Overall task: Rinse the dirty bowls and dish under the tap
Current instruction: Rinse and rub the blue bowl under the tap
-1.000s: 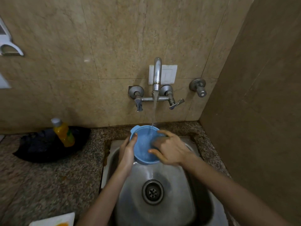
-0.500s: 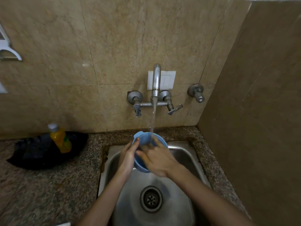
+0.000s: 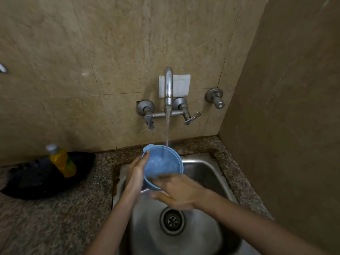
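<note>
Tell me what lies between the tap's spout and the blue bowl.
Only a stream of water, falling from the spout into the blue bowl that the left hand holds. The head view shows it.

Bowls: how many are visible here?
1. The blue bowl is above the sink, under the running tap, held by the left hand. Others may be outside the view.

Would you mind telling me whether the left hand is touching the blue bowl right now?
Touching. The head view shows the left hand gripping the blue bowl at its left side, thumb on the rim.
</note>
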